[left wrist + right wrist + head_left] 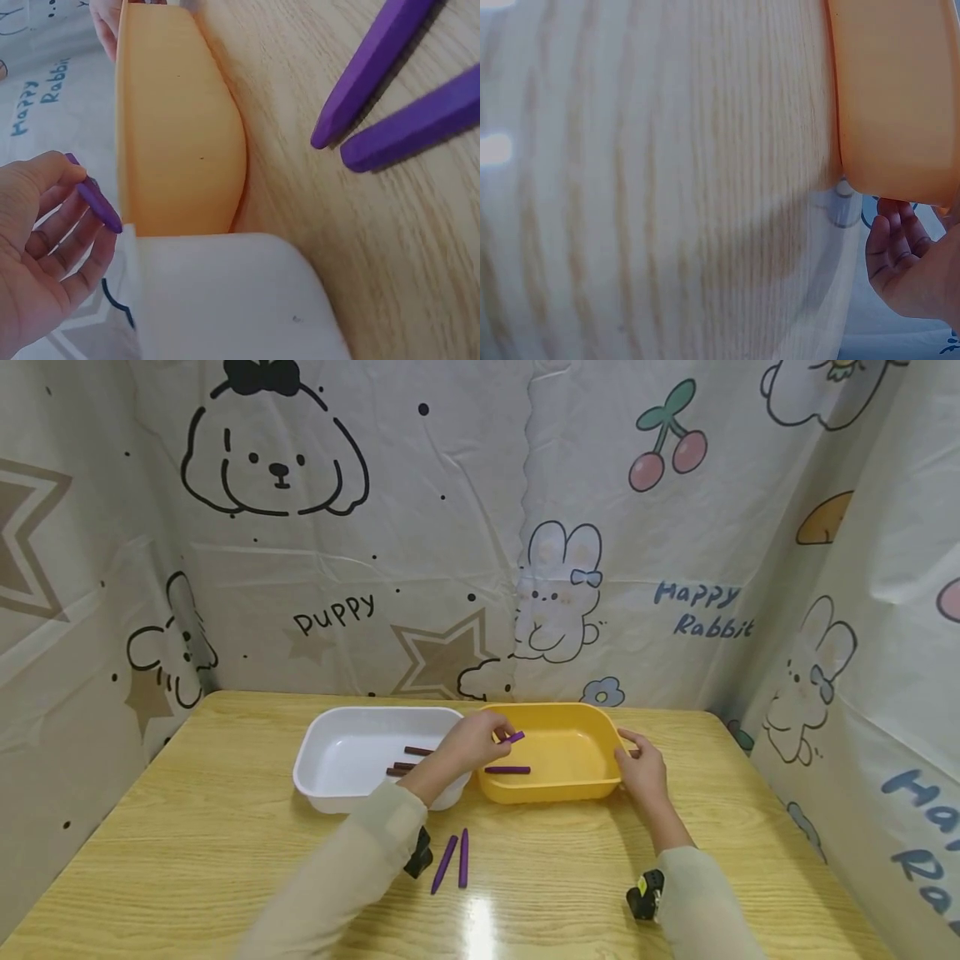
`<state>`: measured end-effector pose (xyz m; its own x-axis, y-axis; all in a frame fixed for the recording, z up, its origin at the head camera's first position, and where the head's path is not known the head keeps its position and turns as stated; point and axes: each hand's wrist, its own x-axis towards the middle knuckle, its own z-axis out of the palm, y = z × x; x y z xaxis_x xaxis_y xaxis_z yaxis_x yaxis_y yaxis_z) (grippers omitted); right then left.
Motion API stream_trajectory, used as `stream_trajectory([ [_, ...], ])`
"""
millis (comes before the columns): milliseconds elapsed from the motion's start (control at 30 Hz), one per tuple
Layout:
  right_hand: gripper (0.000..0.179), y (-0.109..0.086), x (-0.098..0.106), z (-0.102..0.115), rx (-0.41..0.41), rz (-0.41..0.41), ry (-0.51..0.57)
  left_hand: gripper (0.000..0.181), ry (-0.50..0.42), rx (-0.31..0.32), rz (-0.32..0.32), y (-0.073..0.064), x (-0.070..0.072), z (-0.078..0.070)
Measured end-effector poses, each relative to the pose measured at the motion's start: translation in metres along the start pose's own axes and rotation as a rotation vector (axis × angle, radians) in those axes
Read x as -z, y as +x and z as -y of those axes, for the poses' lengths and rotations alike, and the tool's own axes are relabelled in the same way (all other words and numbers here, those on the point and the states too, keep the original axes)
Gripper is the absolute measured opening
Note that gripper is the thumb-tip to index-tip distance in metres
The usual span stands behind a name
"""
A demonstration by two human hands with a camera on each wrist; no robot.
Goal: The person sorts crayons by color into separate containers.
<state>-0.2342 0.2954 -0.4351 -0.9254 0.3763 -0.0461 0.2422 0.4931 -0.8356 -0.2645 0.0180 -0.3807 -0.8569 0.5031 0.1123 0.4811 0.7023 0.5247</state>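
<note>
My left hand [472, 743] pinches a purple crayon [513, 737] between thumb and fingers, above the left end of the yellow tub [551, 791]. In the left wrist view that crayon [99, 202] points down near the tubs' rims. Inside the yellow tub lies another purple crayon [507, 770]. With its thumb at the rim and fingers outside, my right hand [643, 768] grips the tub's right end. Two purple crayons, one leaning [444, 865] and one straight [463, 858], lie on the table near my left wrist.
A white tub [330, 802] stands left of the yellow one, close against it. Several dark brown crayons [397, 771] lie in it, partly hidden by my left hand. The wooden table [555, 877] meets a printed cloth backdrop [465, 527] behind and at both sides.
</note>
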Motion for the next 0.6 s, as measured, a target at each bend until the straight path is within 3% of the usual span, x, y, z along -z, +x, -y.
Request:
stream_trajectory([
  [400, 0.043, 0.001, 0.001, -0.001, -0.012, -0.003, 0.010, 0.016, -0.041, 0.018, 0.030, 0.014, -0.018, 0.001],
  [600, 0.043, 0.001, 0.001, -0.001, -0.011, 0.003, 0.027, 0.013, 0.065, 0.026, 0.106, 0.016, -0.027, -0.002],
])
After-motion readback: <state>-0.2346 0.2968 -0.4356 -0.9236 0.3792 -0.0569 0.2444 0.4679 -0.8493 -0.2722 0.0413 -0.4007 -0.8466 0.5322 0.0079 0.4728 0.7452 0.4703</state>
